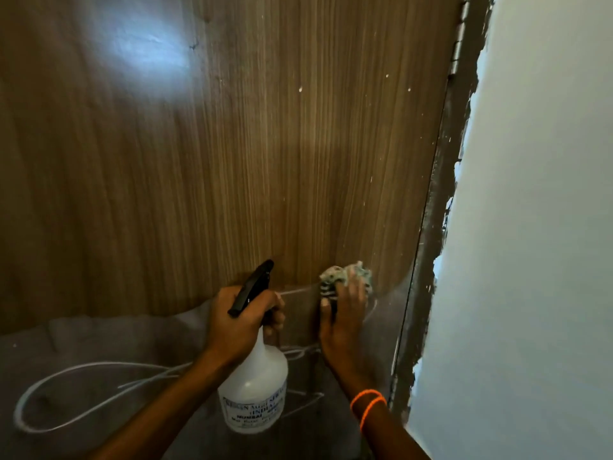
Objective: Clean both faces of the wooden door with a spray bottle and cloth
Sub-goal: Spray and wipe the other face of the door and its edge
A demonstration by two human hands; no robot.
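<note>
My left hand [240, 322] is curled round the neck of the spray bottle [253, 390], index finger at the trigger, the black nozzle angled up toward the wooden door [232, 161]; my right hand [343, 315], just to the right of the bottle, presses a bunched cloth [345, 277] flat against the door's lower part with the fingers spread over it. The two hands sit near each other but apart. I judge I'm partway through wiping this face: the cloth is working low down near the hinge side, pale specks still dot the wood above and to the right of it, and nothing here shows the other face at all, so that side looks still to do. The bottle is translucent white plastic, rounded at the shoulders, with a printed label I can only partly read. The cloth is a crumpled, patterned rag in pale and dark tones, soft-looking. The door is smooth laminate with fine vertical grain and a glossy patch of reflected light up to the left of the bottle. Right of the cloth runs a dark frame [431, 227] with ragged paint edges, then a white wall [530, 227]. An orange band [368, 403] circles my right wrist.
</note>
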